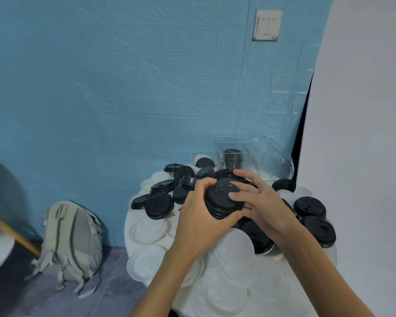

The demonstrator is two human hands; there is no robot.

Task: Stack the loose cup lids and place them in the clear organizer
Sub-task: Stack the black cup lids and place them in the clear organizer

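Black lid stack [223, 202] gripped by both hands, left hand [201, 216], right hand [258, 202], no readable writing, clear organizer [261, 161] behind

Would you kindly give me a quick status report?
Left hand and right hand grip black lid stack. Organizer behind. Nothing blocking.

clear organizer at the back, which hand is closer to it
Right. The right hand grips the black lid stack just in front of the clear organizer; the left hand holds the stack's nearer, left side, farther from it.
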